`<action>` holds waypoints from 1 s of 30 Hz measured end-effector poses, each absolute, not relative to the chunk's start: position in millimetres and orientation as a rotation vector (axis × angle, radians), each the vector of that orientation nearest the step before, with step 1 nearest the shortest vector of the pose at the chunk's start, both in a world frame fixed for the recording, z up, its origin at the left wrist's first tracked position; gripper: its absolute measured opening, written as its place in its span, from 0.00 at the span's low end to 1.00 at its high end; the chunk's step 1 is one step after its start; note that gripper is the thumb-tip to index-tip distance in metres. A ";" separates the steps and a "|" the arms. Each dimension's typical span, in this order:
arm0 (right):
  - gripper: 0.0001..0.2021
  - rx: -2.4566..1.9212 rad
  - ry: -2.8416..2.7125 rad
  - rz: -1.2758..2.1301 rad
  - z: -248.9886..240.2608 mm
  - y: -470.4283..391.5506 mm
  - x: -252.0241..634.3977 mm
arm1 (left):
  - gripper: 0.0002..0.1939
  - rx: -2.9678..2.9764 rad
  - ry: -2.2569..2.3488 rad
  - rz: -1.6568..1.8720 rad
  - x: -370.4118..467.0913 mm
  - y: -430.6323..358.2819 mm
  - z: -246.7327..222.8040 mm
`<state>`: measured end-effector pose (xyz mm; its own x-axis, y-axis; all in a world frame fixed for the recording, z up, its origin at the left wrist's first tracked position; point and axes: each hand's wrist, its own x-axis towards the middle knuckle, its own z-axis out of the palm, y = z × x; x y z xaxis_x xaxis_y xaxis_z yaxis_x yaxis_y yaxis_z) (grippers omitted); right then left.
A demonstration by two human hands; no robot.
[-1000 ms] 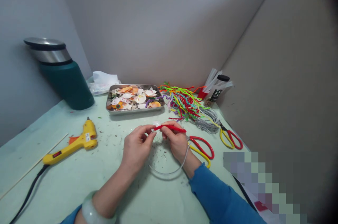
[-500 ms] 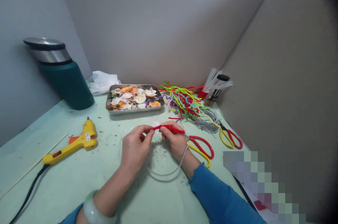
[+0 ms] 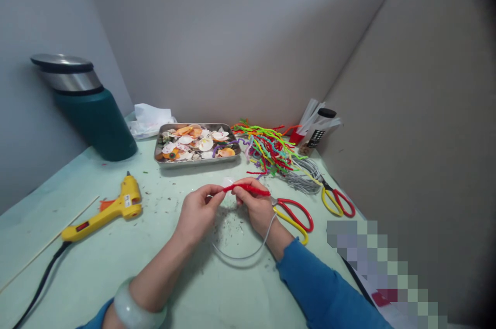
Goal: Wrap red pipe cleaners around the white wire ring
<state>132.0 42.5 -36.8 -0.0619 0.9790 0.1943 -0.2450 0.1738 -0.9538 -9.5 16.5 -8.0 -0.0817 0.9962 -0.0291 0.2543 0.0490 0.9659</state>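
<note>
Near the middle of the table, my left hand pinches the left end of a red fuzzy stem. My right hand is closed around the same stem, whose right end sticks out past the fingers. A thin grey wire curves in a loop below the hands, from near my left hand to my right wrist. Red and yellow handled scissors lie just right of my right hand, their blades mostly hidden behind it.
Behind the hands are a metal tray of shells, a colourful fuzzy stem pile and grey wire coils. At left stand a green bottle and a yellow glue gun. More scissors lie at right.
My left hand has turned slightly and its forearm has shifted a little left. The red stem stays between both hands. The whole view has moved very slightly.
</note>
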 end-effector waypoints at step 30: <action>0.06 -0.856 -1.212 1.211 -36.2 42.5 133.0 | 0.14 1.226 1.378 1.117 -7.8 13.7 5.6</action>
<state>133.0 42.5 -36.2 -0.0706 0.9735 0.2177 -0.2168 0.1980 -0.9559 -7.8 13.7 5.6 -0.0511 0.9958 -0.0753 0.1325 0.0815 0.9878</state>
